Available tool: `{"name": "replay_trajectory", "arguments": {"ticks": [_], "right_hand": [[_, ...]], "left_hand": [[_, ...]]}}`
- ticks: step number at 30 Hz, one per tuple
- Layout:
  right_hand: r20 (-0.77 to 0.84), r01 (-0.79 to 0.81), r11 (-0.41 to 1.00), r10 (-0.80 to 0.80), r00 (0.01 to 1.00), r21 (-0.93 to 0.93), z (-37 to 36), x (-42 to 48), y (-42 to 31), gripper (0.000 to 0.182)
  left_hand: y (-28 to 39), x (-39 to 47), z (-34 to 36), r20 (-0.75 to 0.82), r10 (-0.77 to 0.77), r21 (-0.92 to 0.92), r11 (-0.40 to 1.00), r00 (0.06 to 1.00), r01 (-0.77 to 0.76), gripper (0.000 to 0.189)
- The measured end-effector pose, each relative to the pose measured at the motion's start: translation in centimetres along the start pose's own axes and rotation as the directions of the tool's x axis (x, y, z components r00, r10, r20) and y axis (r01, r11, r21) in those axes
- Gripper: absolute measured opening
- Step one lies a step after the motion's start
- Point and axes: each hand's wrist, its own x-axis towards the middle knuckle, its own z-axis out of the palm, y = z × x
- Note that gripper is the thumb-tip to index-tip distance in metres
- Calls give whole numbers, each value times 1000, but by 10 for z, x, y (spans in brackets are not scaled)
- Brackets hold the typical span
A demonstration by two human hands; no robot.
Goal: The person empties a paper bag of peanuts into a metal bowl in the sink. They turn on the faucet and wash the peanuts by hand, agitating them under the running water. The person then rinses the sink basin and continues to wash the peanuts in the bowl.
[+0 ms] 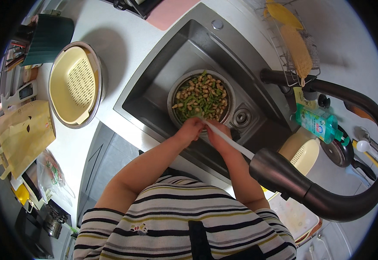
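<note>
A round metal basin [230, 85] stands in the grey sink, holding peanuts in their shells [209, 92] mixed with green pods [189, 103] that look like edamame. Over its near rim, my left hand [192, 127] and my right hand [218, 132] are close together with fingers curled inward. A stream of water [229, 140] runs from the dark faucet head [273, 169] onto the fingers. Whether anything small is pinched between them cannot be made out. The fingertips are partly hidden by the hands and the water.
The sink [150, 86] has a drain [242, 116] right of the basin. The faucet neck [358, 208] arches along the right. A cream colander [59, 87] sits in a metal bowl on the left counter. A green soap bottle [315, 122] and wire rack [283, 55] stand at right.
</note>
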Motion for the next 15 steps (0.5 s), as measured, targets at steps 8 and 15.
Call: {"name": "replay_trajectory", "arguments": {"ticks": [8, 15], "right_hand": [[-309, -35, 988, 82, 948, 153, 11, 25, 67, 14], [-218, -72, 990, 98, 971, 125, 32, 53, 55, 13]], "left_hand": [[-6, 1, -4, -121, 84, 142, 988, 989, -67, 24], [11, 5, -12, -268, 151, 219, 971, 952, -92, 36]]}}
